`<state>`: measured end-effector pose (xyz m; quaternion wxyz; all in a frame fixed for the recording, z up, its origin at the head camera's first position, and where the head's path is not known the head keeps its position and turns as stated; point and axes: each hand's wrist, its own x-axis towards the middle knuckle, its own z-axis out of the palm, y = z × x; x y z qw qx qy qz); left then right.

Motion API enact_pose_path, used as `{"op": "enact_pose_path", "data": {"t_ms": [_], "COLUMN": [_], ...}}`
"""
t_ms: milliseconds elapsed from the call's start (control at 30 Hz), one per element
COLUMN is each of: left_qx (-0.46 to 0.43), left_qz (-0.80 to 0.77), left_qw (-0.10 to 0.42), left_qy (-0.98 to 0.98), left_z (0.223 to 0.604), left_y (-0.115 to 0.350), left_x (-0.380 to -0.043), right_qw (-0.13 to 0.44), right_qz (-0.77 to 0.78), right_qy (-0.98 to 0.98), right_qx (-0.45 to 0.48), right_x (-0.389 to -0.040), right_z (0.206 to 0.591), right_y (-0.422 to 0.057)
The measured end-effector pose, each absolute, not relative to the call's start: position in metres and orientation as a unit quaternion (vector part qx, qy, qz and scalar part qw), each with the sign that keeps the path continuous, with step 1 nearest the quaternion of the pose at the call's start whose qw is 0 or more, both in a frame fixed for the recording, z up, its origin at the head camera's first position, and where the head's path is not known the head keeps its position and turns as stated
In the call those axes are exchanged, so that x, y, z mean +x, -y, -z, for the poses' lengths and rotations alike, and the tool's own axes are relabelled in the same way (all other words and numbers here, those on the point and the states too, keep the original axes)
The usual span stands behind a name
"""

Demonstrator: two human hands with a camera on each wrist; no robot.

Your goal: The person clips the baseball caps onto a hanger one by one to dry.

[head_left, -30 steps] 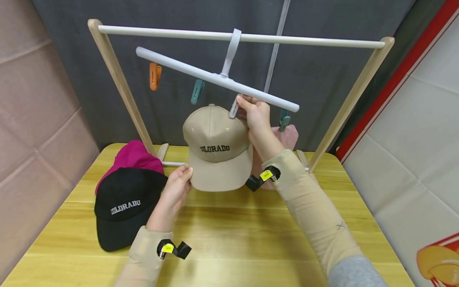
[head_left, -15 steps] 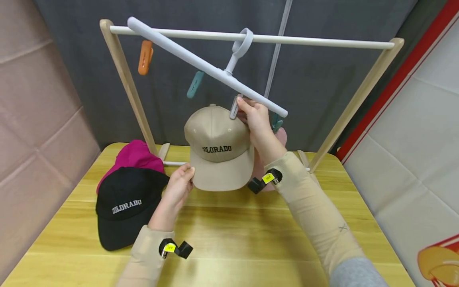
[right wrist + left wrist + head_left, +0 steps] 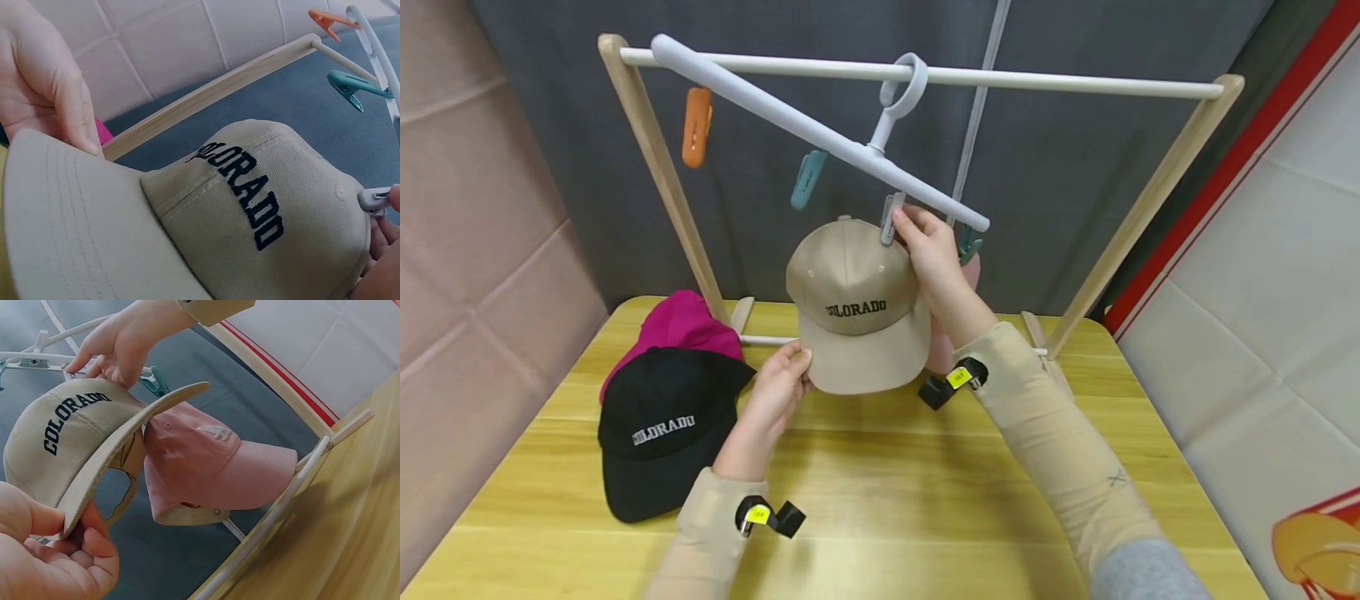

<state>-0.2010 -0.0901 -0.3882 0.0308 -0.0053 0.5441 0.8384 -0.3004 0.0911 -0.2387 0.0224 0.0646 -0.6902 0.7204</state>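
A beige baseball cap (image 3: pixel 850 275) with dark COLORADO lettering hangs below a tilted white hanger (image 3: pixel 820 133). My left hand (image 3: pixel 772 387) pinches the left edge of its brim between thumb and fingers. With thumb and fingers my right hand (image 3: pixel 934 250) pinches a grey clothespin (image 3: pixel 891 218) at the top right of the crown; in the right wrist view the clothespin's (image 3: pixel 374 199) tip sits on the fabric. Behind the beige cap, a pink cap (image 3: pixel 194 456) hangs from a dark green clothespin (image 3: pixel 154 381) at the hanger's low right end.
The hanger hooks over the white rail of a wooden rack (image 3: pixel 662 167). Orange (image 3: pixel 697 127) and teal (image 3: pixel 808 179) clothespins dangle from its left half. A black cap (image 3: pixel 666 433) lies on the wooden table (image 3: pixel 925 517) at left, overlapping a magenta cap (image 3: pixel 688 325).
The hanger has tilted more steeply and turned, its left end up and its right end leftward. The pink cap has shifted left behind the beige one. Both hands keep their holds.
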Motion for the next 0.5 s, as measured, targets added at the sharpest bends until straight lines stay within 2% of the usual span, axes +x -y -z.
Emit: {"op": "enact_pose_path", "data": {"t_ms": [500], "left_qx": [-0.028], "left_qz": [-0.833], "left_qw": [0.050], "left_qy": [-0.550], "left_z": [0.400], "left_y": [0.088], "left_x": [-0.202], "right_qw": [0.035], "right_qz": [-0.729], "right_qy": [0.671], "right_qx": [0.130], "right_x": [-0.297], "right_z": [0.249], "right_y": [-0.090]}}
